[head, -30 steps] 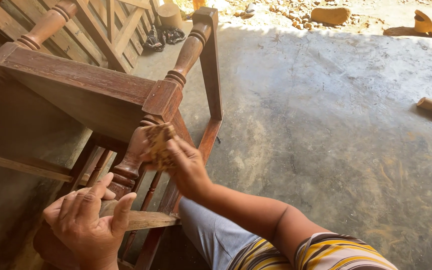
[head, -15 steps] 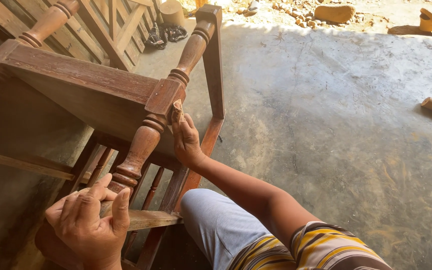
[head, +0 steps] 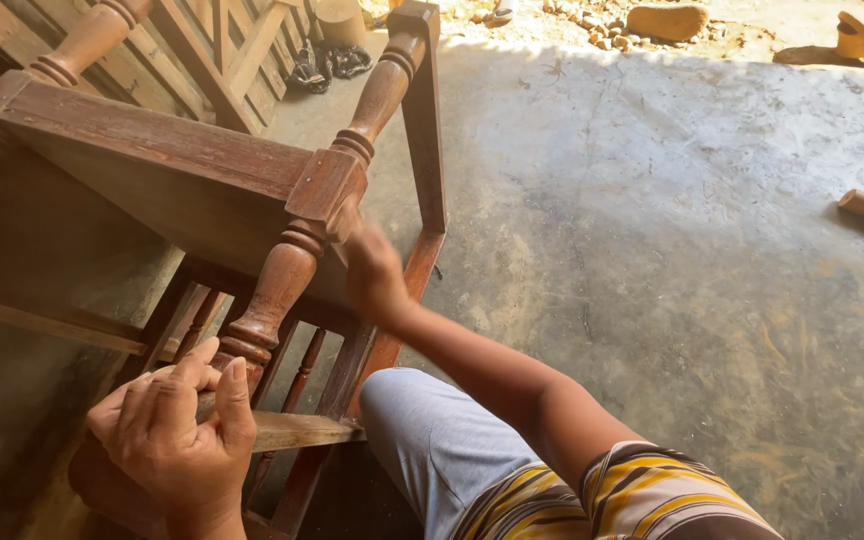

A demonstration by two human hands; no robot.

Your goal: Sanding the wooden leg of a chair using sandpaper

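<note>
Concrete floor (head: 672, 280) shaded | left hand (head: 174, 430) gripping chair (head: 182, 180) | right hand (head: 372, 270) blurred, grip unclear

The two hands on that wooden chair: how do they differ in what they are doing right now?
The left hand looks sharp and rests low, its fingers curled over a flat wooden rail. The right hand is blurred and sits higher, against the square block of the turned chair leg. The left arm shows only to the wrist, while the right forearm is in full view. Whether the right hand holds anything cannot be told. Both are bare and touch the same dark brown chair.
</note>
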